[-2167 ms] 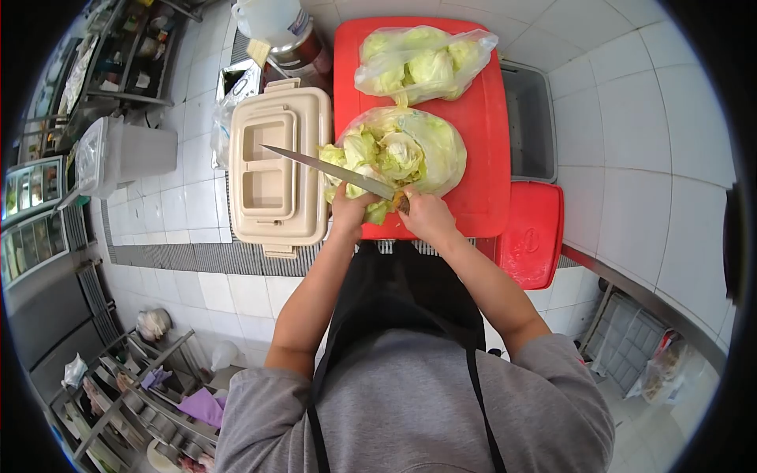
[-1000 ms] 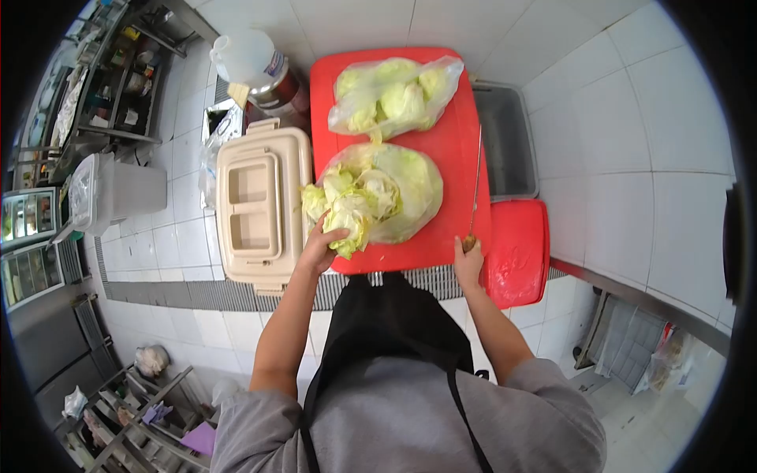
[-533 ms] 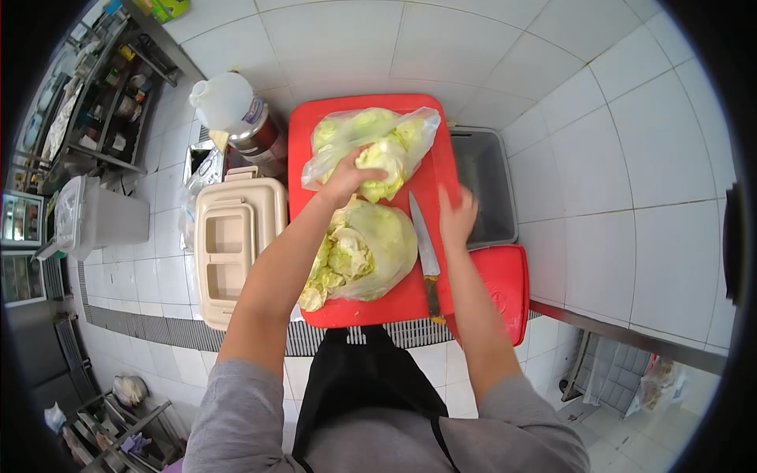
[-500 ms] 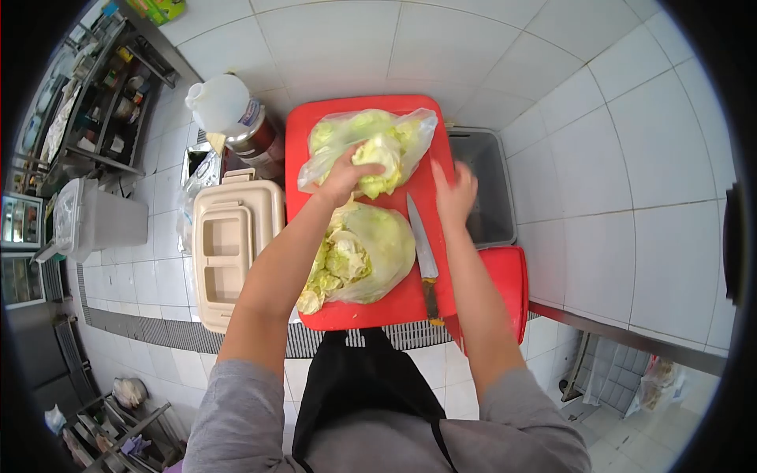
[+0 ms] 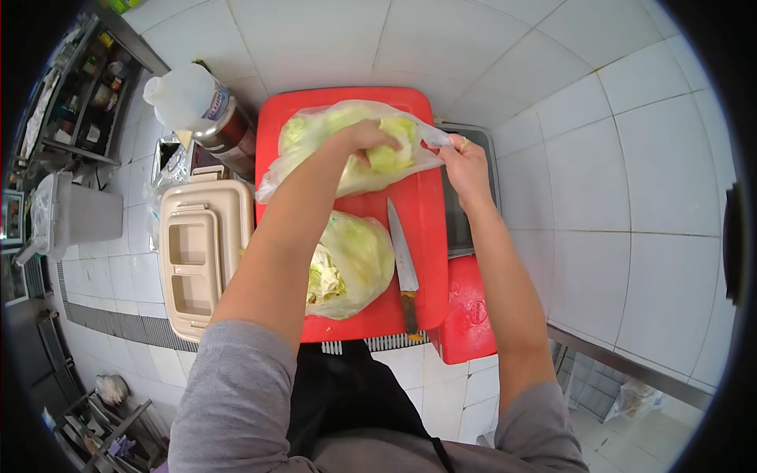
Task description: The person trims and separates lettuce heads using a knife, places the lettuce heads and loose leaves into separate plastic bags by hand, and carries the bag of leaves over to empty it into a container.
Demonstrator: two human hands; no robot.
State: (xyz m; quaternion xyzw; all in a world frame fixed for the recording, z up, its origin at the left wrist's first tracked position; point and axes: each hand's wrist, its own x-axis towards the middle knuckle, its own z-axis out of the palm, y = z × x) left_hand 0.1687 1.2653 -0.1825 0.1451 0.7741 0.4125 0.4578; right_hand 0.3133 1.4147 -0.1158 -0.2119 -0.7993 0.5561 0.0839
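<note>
Lettuce (image 5: pixel 396 146): in the left grip (image 5: pixel 377 142), at the mouth of the clear bag (image 5: pixel 367 180)
Left grip: curled around the lettuce
Right grip (image 5: pixel 461 158): pinching the clear bag's edge
Knife (image 5: pixel 403 256): on the red surface (image 5: pixel 427 236), nearer the body than both grips
Second bag (image 5: pixel 364 264): bodyward of the left grip

I have 2 bare arms reaching forward: the left forearm (image 5: pixel 296 225) slants inward to a left hand (image 5: pixel 371 142) turned back-upward, its fingers curled in a grip; the right forearm (image 5: pixel 505 276) leans slightly inward, and the right hand (image 5: pixel 467 169) pinches thumb against fingers
</note>
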